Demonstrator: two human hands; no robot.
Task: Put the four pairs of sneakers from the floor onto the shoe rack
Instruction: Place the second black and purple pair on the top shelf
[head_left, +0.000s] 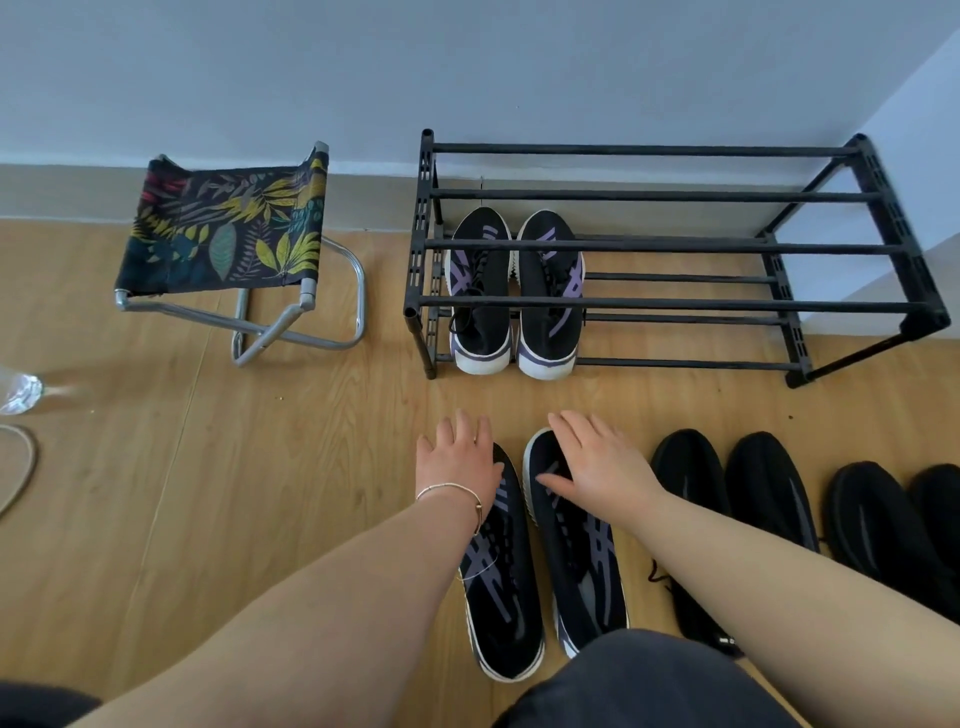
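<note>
The black two-tier shoe rack (675, 244) is parked against the wall at 1 o'clock, its right two-thirds left free. One purple-striped sneaker pair (514, 296) is tucked in the lower left. A second striped pair (545, 561) is seen on the floor at 6 o'clock, with two black pairs (727, 499) lined up at 4. Left hand (457, 457) and right hand (597, 467) are spread flat over the toes, nothing gripped.

Single head-worn wide view, looking steeply down and forward, close over floor (260, 467), facing wall (467, 67)
</note>
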